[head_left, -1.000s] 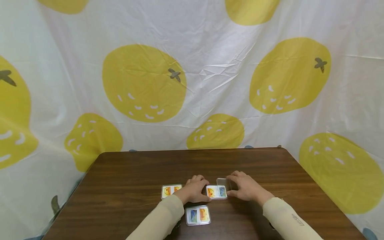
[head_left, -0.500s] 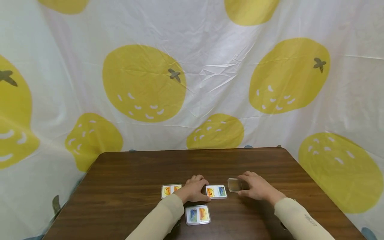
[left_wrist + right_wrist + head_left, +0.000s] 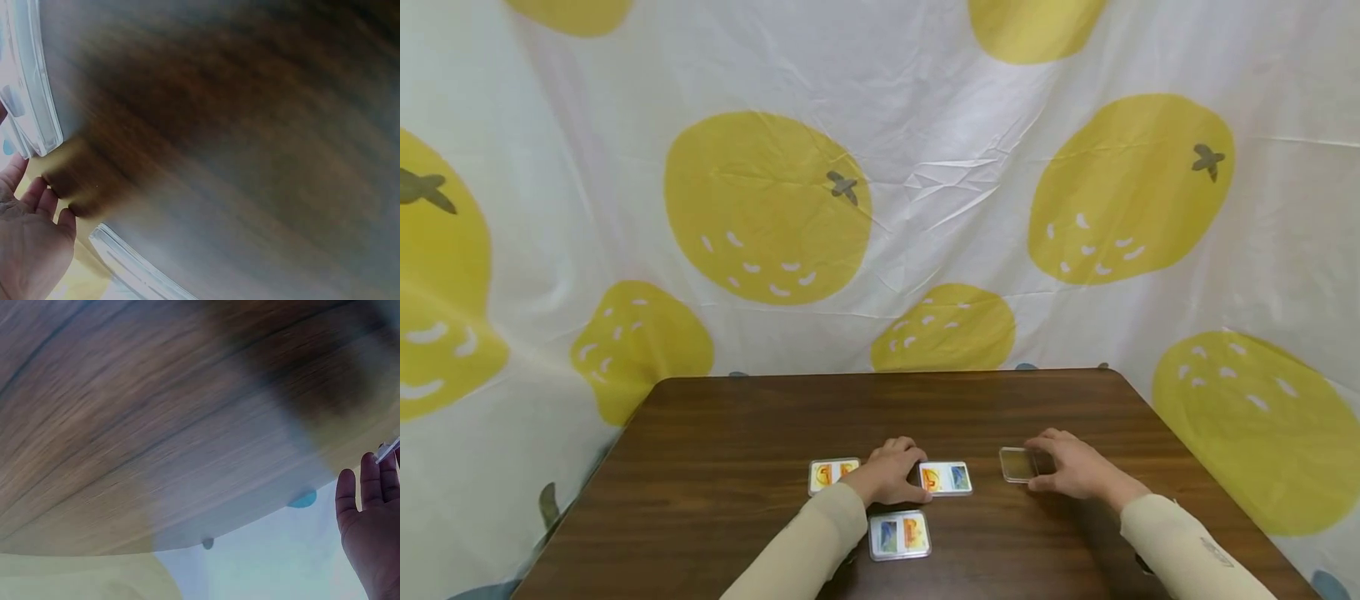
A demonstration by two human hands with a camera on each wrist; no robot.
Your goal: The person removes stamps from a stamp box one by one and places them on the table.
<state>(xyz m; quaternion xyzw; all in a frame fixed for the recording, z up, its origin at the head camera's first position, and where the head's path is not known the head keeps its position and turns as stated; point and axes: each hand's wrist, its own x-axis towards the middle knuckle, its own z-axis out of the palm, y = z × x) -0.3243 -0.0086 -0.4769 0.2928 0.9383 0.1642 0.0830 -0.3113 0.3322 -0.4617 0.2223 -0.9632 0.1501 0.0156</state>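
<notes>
My left hand (image 3: 891, 475) holds the left end of a clear plastic case (image 3: 946, 479), thumb at the near corner and forefinger at the far one. The case lies flat and carries one orange and one blue picture on white. My right hand (image 3: 1075, 468) pinches a clear, see-through lid (image 3: 1017, 465) by its right side, apart from the case and to its right. Only a sliver of the lid (image 3: 389, 450) shows in the right wrist view. In the left wrist view, my left fingertips meet the edge of the case (image 3: 39, 81).
A second picture case (image 3: 827, 475) lies left of my left hand, partly hidden by it. A third case (image 3: 899, 535) lies nearer on the brown wooden table (image 3: 737, 433). A white curtain with yellow fruit (image 3: 767, 208) hangs behind the far table edge.
My right hand has carried the clear lid off to the right, from over the right end of the middle case. My left hand has stayed at that case.
</notes>
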